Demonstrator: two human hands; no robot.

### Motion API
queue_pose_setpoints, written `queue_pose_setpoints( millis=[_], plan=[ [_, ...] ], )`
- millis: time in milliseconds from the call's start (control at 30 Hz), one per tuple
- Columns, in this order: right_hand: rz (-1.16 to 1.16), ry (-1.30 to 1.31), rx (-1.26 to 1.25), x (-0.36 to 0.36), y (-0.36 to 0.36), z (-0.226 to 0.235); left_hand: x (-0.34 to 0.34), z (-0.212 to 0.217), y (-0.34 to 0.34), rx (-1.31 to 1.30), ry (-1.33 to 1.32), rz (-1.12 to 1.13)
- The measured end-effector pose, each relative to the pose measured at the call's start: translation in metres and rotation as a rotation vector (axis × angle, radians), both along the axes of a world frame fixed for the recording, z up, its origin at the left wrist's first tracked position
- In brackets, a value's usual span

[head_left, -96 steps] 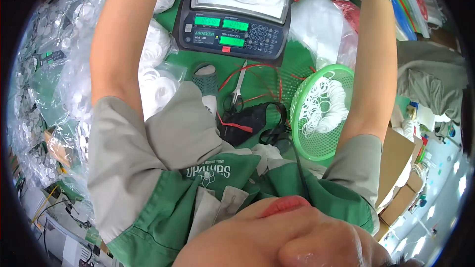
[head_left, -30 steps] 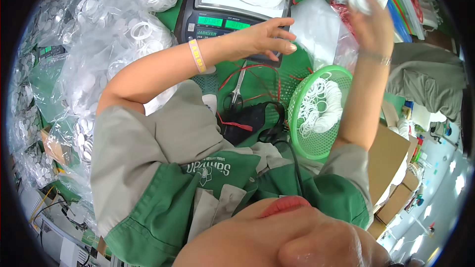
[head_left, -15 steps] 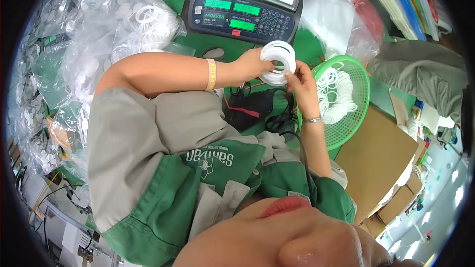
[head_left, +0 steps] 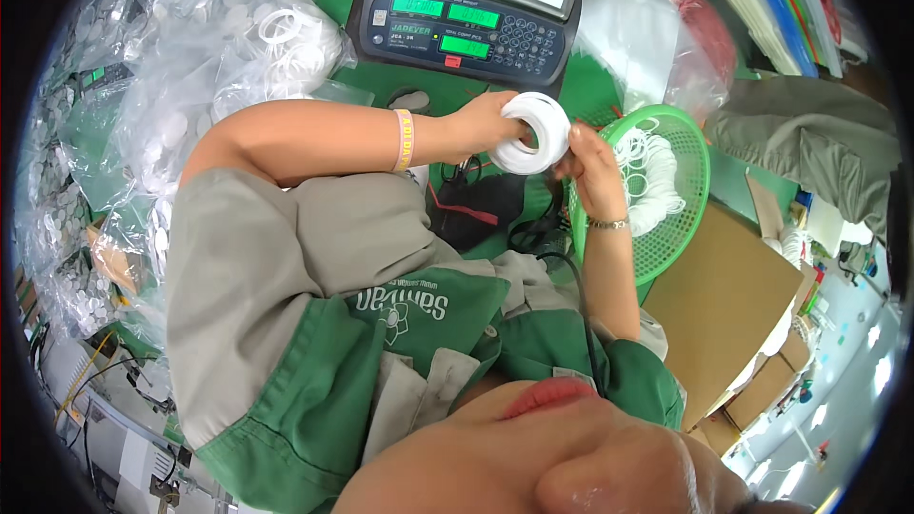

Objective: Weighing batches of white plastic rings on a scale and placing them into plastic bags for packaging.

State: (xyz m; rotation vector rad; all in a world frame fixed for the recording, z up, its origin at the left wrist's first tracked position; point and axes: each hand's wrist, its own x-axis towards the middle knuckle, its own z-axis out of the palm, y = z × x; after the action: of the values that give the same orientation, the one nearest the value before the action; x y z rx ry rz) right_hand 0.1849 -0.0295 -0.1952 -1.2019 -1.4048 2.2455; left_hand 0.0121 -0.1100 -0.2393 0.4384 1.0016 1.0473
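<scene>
A stack of flat white rings is held up in front of the counting scale. My left hand, with a band on its wrist, grips the stack from the left, its fingers partly hidden behind and through the hole. Against the right edge of the rings, my right hand has its fingers curled, with the thumb beside the rim; some of its fingertips are hidden. Just right of that hand stands a green mesh basket holding thin white rings in a tangled heap.
A dark counting scale with white pieces on its pan stands at the far side. Clear plastic bags of white parts crowd the left. A brown cardboard sheet lies to the right. Black scissors handles lie below my left hand.
The rings have been squared into a neater stack and have shifted slightly down and left. My right hand has moved from pinching their front to their right edge.
</scene>
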Motion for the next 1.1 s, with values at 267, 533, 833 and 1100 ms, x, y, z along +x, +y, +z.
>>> queue_pose_setpoints(
  millis=[267,533,833,1100],
  plan=[
    [-0.115,0.121,1.038,-0.128,0.119,0.111,-0.068,-0.021,0.053,0.268,0.780,-0.066],
    [0.644,-0.552,1.910,-0.271,0.220,-0.010,-0.147,-0.059,0.106,0.505,1.468,-0.276],
    [0.706,-0.067,2.160,-0.256,0.274,-0.062,-0.139,-0.046,0.122,0.534,1.346,-0.145],
    [0.397,0.308,0.634,-0.238,0.237,0.037,-0.105,-0.007,0.088,0.675,1.140,-0.279]
  ],
)
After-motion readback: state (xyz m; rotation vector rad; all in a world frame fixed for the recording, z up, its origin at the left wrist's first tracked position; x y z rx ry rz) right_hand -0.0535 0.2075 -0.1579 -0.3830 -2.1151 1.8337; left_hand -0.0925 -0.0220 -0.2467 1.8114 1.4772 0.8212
